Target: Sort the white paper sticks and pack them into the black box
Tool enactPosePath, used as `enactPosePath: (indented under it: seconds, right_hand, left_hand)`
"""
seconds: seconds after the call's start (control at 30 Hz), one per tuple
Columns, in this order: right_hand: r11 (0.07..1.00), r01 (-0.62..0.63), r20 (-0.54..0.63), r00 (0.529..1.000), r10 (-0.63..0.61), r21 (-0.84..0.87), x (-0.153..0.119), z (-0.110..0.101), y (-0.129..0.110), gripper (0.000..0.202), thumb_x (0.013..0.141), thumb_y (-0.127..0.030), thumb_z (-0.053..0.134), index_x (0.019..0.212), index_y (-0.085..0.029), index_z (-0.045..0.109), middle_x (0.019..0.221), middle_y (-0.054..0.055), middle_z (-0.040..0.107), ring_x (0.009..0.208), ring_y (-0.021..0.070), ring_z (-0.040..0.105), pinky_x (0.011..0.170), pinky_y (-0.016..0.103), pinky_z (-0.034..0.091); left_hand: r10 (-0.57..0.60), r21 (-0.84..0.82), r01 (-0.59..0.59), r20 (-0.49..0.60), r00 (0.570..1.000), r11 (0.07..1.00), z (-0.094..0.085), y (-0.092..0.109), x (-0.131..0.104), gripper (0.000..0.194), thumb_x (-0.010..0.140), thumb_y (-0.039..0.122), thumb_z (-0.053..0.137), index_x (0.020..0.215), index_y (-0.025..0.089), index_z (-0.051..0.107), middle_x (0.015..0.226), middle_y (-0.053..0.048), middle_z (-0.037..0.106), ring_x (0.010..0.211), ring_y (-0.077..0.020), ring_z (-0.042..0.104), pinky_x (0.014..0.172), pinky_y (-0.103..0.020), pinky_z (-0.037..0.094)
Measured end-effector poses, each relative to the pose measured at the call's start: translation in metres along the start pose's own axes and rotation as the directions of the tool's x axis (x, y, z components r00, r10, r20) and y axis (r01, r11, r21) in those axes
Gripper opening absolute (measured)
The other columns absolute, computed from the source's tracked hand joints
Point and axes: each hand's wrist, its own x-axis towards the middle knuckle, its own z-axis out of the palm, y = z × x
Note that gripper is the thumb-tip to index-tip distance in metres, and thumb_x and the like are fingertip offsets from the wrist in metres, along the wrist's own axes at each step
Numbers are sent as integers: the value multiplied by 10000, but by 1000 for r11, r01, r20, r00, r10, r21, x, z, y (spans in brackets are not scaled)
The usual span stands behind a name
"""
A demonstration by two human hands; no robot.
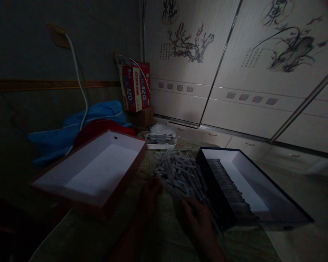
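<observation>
We count: two hands [152,190] [199,215], two shallow open boxes [98,171] [250,178], one white tray [161,146], one white cable [77,69]; thin sticks [180,170] too many to tally.

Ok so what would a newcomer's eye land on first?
Likely the pale cabinet doors at upper right, decorated with plant pictures. Next, the tangled heap of slim pieces near the centre, between an open reddish box and a dark-sided box to its right.
</observation>
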Motion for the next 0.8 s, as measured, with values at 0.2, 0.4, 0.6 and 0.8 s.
enactPosePath:
  seconds: [0.2, 0.4, 0.6, 0.8]
  right_hand:
    - [999, -11, 34, 999, 12, -35, -1, 2, 5, 354, 842, -422, 446, 733, -139, 629, 649, 27, 621, 611, 165, 556, 535, 216, 402]
    - [999, -18, 27, 999, 19, -35, -2, 2, 11, 359, 840, -423, 450, 733, -136, 638, 644, 31, 630, 593, 159, 562, 527, 216, 408]
    - [999, 4, 35, 999, -2, -47, -2, 2, 9, 332, 834, -414, 457, 805, -156, 664, 733, 53, 676, 667, 195, 614, 578, 236, 443]
    - [987, 60, 76, 996, -49, -150, -3, 2, 9, 271, 867, -374, 415, 865, -190, 615, 714, 37, 665, 611, 172, 618, 544, 226, 419]
  left_hand:
    - [-3, 0, 3, 45, 999, 1000, -1, -6, 1, 209, 678, 337, 651, 778, 156, 620, 646, 25, 582, 573, -89, 513, 579, -207, 423]
    - [-3, 78, -1, 44, 999, 997, -2, -2, 2, 291, 642, 377, 663, 805, 138, 641, 599, 22, 571, 527, -97, 494, 529, -213, 401]
    - [11, 118, -20, 79, 997, 993, 4, -3, -2, 257, 642, 355, 654, 786, 143, 632, 567, 42, 541, 508, -88, 473, 518, -206, 383]
    - [-69, 87, 59, 111, 992, 994, 7, -1, -7, 250, 623, 361, 667, 755, 151, 628, 584, 35, 543, 524, -88, 481, 524, -207, 393]
